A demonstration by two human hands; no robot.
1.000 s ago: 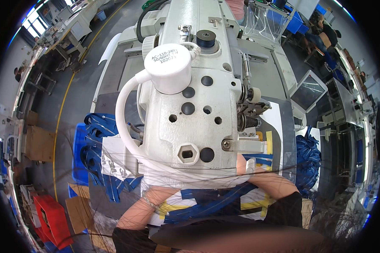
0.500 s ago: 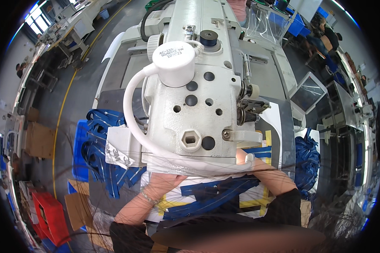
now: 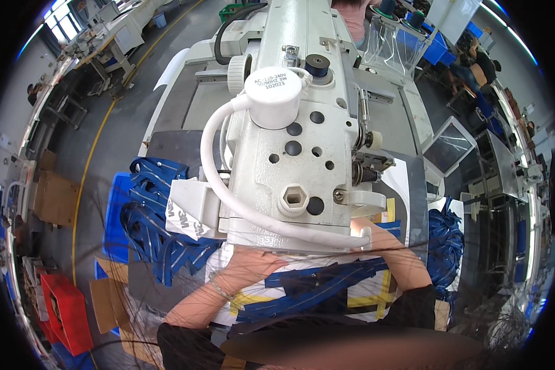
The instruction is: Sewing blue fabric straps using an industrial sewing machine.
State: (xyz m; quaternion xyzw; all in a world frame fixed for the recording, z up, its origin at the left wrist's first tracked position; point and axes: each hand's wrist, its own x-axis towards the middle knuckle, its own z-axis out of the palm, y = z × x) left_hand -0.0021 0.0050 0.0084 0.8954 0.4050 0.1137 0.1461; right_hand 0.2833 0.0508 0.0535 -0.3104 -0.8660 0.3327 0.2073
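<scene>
A white industrial sewing machine fills the middle, its head covering the work spot. From the left, my left hand reaches under its front edge. The back of that hand and its thumb side show; the fingertips are hidden. My right hand goes in beneath the right side of the head, beside a lit spot, with its fingers out of sight. Between my forearms, dark blue strips with a pale line along them, like zipper tape, lie over a white sheet marked with yellow tape. What either hand holds is hidden.
Piles of blue strips hang at the left and right of the worktable. A blue bin, cardboard box and red crate stand left. A white hose loops round the machine head. Other people work farther back.
The view has shifted slightly, so the machine sits farther right in it. My hands stay at the front edge of the machine head, with the left hand showing a little more.
</scene>
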